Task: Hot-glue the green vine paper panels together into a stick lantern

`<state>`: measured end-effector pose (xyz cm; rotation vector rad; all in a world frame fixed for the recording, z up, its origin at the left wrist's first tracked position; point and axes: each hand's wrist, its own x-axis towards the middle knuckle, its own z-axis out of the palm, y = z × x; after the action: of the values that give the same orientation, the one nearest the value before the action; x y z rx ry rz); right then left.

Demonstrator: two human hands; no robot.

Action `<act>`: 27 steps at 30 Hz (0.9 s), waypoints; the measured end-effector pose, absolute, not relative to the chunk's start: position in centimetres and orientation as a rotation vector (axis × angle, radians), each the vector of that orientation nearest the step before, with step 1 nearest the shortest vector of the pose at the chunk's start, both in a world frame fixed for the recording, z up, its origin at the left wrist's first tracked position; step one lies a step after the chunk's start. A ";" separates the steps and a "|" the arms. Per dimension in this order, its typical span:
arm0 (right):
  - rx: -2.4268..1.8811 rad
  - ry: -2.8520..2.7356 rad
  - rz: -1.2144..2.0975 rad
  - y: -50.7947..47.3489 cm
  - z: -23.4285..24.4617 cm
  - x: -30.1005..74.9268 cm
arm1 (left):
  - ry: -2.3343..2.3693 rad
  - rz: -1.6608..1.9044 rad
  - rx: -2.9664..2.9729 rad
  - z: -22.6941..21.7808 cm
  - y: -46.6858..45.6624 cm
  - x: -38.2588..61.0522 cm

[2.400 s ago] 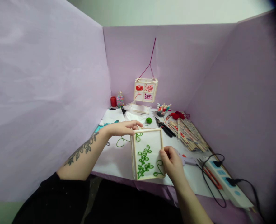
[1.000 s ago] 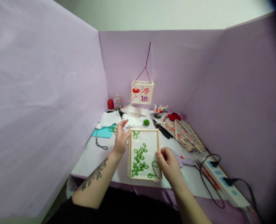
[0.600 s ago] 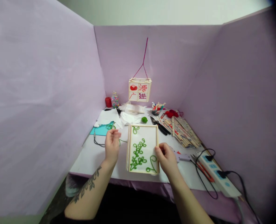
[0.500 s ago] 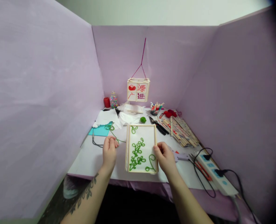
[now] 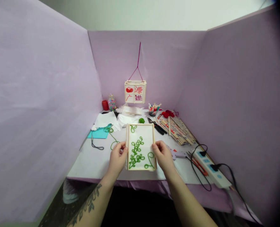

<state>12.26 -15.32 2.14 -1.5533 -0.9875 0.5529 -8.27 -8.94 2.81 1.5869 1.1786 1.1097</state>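
gripping the white paper panel in a wooden stick frame (image 5: 141, 147) by both edges, the left hand (image 5: 117, 158) and right hand (image 5: 162, 155) held closed; its green vine looked mostly laid, loose green cord (image 5: 111, 137) left of it.

Both side edges of the wooden frame (image 5: 141, 147) are partly covered by the left hand (image 5: 117, 159) and right hand (image 5: 163, 155); the power strip's (image 5: 211, 170) cable is cut off at the right edge.

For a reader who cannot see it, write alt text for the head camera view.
Two bare hands, left hand and right hand, grip the sides of a wooden frame with green yarn vines over a cluttered white table enclosed by lilac walls.
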 end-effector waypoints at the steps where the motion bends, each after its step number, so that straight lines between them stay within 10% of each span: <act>1: -1.540 -0.982 0.556 -15.3 2.4 12.3 | 1.175 1.121 1.589 3.1 -8.8 -8.2; 16: -1.532 -1.298 0.166 -13.5 6.1 10.9 | 1.200 1.296 1.733 3.9 -7.3 -8.7; 27: -1.164 -1.244 0.076 -12.7 2.5 10.9 | 1.010 2.152 2.409 3.6 -8.9 -9.3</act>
<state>10.87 -12.67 2.53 -1.1637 -1.2444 0.0758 -9.25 -8.93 3.62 2.4094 1.0101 2.1515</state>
